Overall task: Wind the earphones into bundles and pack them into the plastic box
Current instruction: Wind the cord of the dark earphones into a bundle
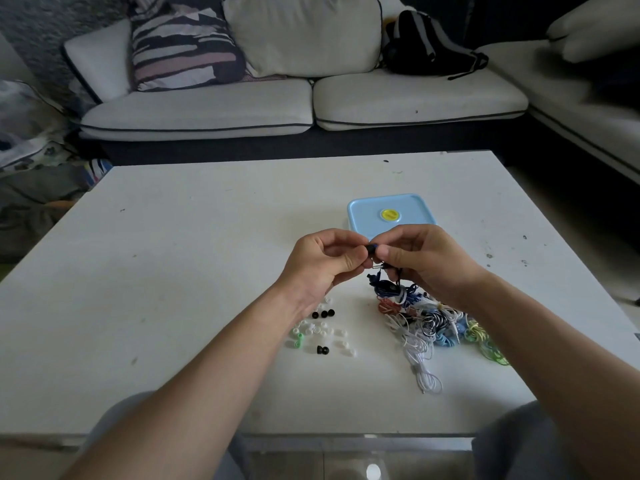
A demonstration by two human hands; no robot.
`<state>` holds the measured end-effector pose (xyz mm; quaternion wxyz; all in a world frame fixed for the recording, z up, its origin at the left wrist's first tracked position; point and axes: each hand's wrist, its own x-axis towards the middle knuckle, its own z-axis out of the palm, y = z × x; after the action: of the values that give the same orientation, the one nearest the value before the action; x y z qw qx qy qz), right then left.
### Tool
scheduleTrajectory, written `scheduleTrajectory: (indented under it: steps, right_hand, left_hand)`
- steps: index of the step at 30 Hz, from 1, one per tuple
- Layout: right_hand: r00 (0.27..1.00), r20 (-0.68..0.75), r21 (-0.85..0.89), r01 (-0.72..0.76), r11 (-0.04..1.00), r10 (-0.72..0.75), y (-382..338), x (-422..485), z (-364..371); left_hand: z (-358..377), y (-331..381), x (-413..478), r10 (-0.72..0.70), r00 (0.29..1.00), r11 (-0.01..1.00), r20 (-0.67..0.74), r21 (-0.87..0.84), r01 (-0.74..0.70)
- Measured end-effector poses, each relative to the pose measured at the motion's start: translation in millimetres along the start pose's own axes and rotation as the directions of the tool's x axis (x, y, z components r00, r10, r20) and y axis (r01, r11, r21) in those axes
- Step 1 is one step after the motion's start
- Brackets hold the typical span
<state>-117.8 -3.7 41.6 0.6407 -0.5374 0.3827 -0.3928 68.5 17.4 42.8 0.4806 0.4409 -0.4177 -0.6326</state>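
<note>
Head: L-hand (320, 263), R-hand (427, 261) pinch earbud (371, 250).

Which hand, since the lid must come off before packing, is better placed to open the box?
Right, probably: the right hand is before the blue plastic box; the left hand lies further left. Both pinch a dark earphone.

My left hand (322, 261) and right hand (427, 263) are bare, forearms (214, 362) uncovered up to the frame edge; grey trousers (512, 441) cover both knees

Forearms reach in from 7 and 5 o'clock. Left hand (322, 261) and right hand (427, 263), fingers curled, meet at centre and both pinch one black earbud (371, 250).
</note>
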Motion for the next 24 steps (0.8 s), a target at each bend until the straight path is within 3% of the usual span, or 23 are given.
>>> scheduleTrajectory:
  steps: [10, 18, 21, 24]
  right_hand:
    - [1.000, -0.021, 0.022, -0.011, 1.000, 0.012, -0.4, 2.0, -1.9]
    - [1.000, -0.011, -0.052, 0.016, 0.999, -0.016, -0.3, 1.2, -1.3]
    - [1.000, -0.023, 0.004, 0.001, 1.000, -0.001, -0.6, 1.3, 0.2]
    - [0.999, -0.045, 0.081, -0.021, 0.997, 0.025, -0.2, 2.0, 3.6]
  left_hand:
    - [0.3, 2.2, 1.7, -0.030, 0.999, 0.997, 0.020, -0.074, 0.032]
    - [0.2, -2.3, 2.0, -0.019, 1.000, 1.000, -0.016, 0.012, 0.019]
    - [0.2, -0.8, 2.9, -0.016, 0.999, 0.999, -0.034, 0.036, 0.017]
    - [-0.9, -3.3, 6.6, 0.002, 0.990, 0.989, -0.140, 0.144, 0.018]
